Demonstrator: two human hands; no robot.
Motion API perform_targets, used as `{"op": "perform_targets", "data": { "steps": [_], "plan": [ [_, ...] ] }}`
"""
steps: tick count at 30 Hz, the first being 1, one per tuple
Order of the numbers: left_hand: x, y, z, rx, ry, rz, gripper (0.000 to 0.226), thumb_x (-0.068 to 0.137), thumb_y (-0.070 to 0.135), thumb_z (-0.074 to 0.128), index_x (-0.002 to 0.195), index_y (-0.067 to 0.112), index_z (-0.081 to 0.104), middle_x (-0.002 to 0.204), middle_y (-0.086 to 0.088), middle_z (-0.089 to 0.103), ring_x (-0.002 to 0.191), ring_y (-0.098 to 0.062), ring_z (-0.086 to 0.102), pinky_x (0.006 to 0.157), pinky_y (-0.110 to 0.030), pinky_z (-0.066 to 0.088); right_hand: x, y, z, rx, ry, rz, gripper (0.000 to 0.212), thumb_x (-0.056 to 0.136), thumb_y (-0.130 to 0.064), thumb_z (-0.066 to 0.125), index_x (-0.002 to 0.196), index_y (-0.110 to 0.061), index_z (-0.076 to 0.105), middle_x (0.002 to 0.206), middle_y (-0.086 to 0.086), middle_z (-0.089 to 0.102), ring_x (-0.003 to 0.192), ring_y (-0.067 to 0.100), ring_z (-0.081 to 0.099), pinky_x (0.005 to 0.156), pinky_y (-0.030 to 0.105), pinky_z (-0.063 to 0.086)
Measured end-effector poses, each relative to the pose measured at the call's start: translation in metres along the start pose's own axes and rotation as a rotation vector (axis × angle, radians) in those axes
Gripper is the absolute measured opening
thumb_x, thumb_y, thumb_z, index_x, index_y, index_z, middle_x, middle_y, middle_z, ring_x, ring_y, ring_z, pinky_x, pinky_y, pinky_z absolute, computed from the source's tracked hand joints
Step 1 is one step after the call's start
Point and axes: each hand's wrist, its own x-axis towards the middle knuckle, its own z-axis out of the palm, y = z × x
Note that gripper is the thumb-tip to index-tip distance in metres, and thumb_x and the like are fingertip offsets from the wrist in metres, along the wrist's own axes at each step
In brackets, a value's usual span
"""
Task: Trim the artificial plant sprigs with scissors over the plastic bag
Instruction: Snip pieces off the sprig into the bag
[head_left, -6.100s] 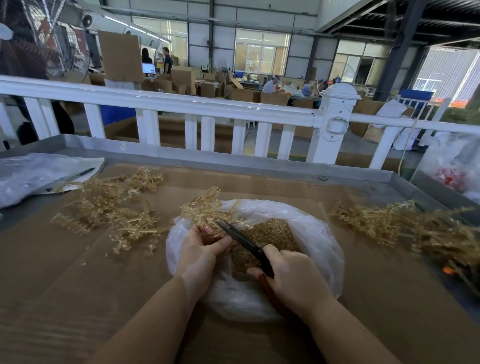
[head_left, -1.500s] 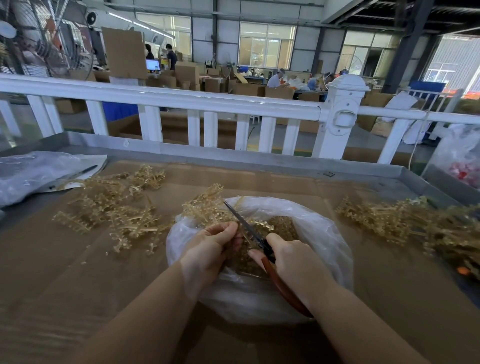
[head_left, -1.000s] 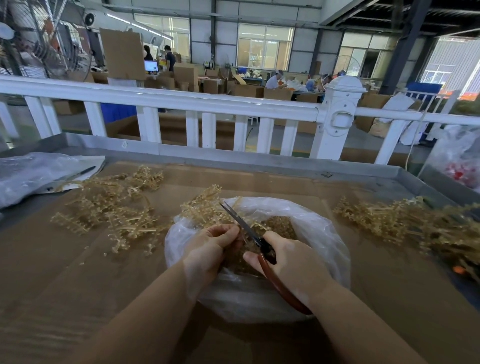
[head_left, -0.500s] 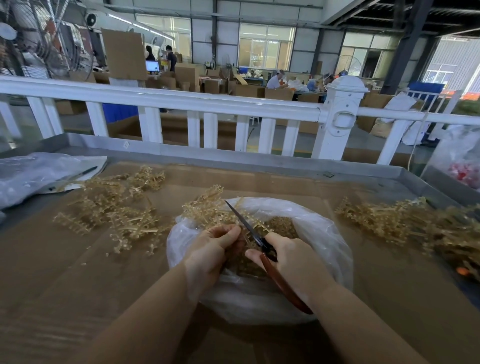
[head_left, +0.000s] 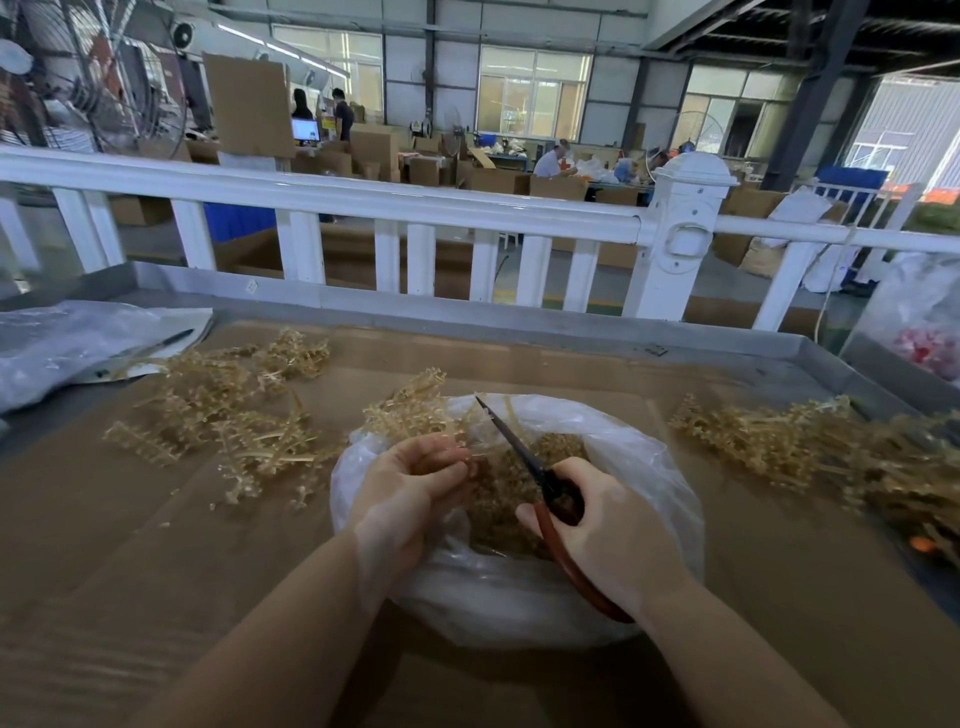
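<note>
At far L, a crumpled clear plastic sheet (head_left: 62, 343) with a pen (head_left: 150, 349) on it is seen at the table edge. Next to the R, a loose pile of golden sprigs (head_left: 228, 410) is spread on the brown cardboard surface (head_left: 130, 545), well apart from the hands. At centre-L, the left hand (head_left: 410, 488) is closed in a pinch on the worked sprig (head_left: 410, 410), whose bushy end fans up and to the L over the rim of the plastic bag (head_left: 639, 467). The sprig's long axis is judged to run from upper L down to the pinch, w/ the stem end pointed R toward the blades; the stem tip itself is too small to resolve. The bag's open mouth, filled w/ trimmings (head_left: 524, 483), is located directly below the pinch. At centre-R, the scissors (head_left: 524, 457) are gripped by the right hand (head_left: 613, 540), red handles enclosed, tips aimed up and L, just beside the L fingers. Blade gap cannot be told. The cut is thus approached from the R; the L hand is nearer the sprig. At far R, a second sprig pile (head_left: 789, 447) is laid near the metal tray rim (head_left: 852, 374).
</note>
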Motion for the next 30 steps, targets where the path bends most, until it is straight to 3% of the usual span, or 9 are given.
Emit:
{"op": "perform_targets", "data": {
  "steps": [5,11,21,26,30],
  "plan": [
    [0.001,0.002,0.001,-0.003,0.032,0.014,0.019,0.08,-0.012,0.061,0.09,0.004,0.063,0.072,-0.008,0.071,0.066,-0.016,0.071,0.057,-0.024,0.057,-0.003,-0.004,0.0,0.113,0.02,0.012,0.023,0.084,-0.049,0.063,0.086,-0.031,0.049,0.064,-0.012,0.054,0.072,-0.006,0.055,0.065,0.01,0.041],
    [0.004,0.008,0.003,-0.08,0.008,-0.024,0.019,0.081,-0.016,0.056,0.08,0.001,0.062,0.068,-0.008,0.07,0.064,-0.015,0.071,0.055,-0.019,0.055,-0.003,-0.011,-0.003,0.147,-0.026,0.016,0.024,0.084,-0.056,0.057,0.089,-0.035,0.047,0.073,-0.014,0.056,0.075,-0.005,0.055,0.064,0.013,0.04],
    [0.009,0.012,0.003,0.012,0.18,0.016,0.013,0.085,-0.002,0.064,0.084,0.011,0.065,0.078,0.0,0.067,0.072,-0.01,0.065,0.056,-0.02,0.055,-0.004,-0.011,-0.004,0.081,-0.031,-0.007,0.027,0.082,-0.059,0.059,0.091,-0.035,0.052,0.073,-0.013,0.06,0.078,-0.007,0.055,0.064,0.009,0.042],
    [0.012,0.017,0.006,-0.091,0.227,0.006,0.014,0.083,-0.001,0.065,0.078,0.011,0.065,0.055,0.006,0.066,0.052,-0.003,0.065,0.049,-0.017,0.053,-0.007,-0.01,-0.003,0.021,-0.029,-0.068,0.023,0.08,-0.053,0.064,0.09,-0.036,0.053,0.069,-0.018,0.057,0.079,-0.011,0.053,0.064,0.005,0.038],
    [0.014,0.015,0.007,-0.156,0.237,-0.035,0.011,0.083,-0.004,0.065,0.078,0.006,0.063,0.056,0.001,0.066,0.049,-0.005,0.065,0.046,-0.017,0.051,-0.006,-0.012,-0.002,0.058,-0.011,-0.054,0.023,0.083,-0.057,0.058,0.091,-0.037,0.05,0.072,-0.016,0.057,0.08,-0.008,0.054,0.063,0.009,0.039]
  ]
}}
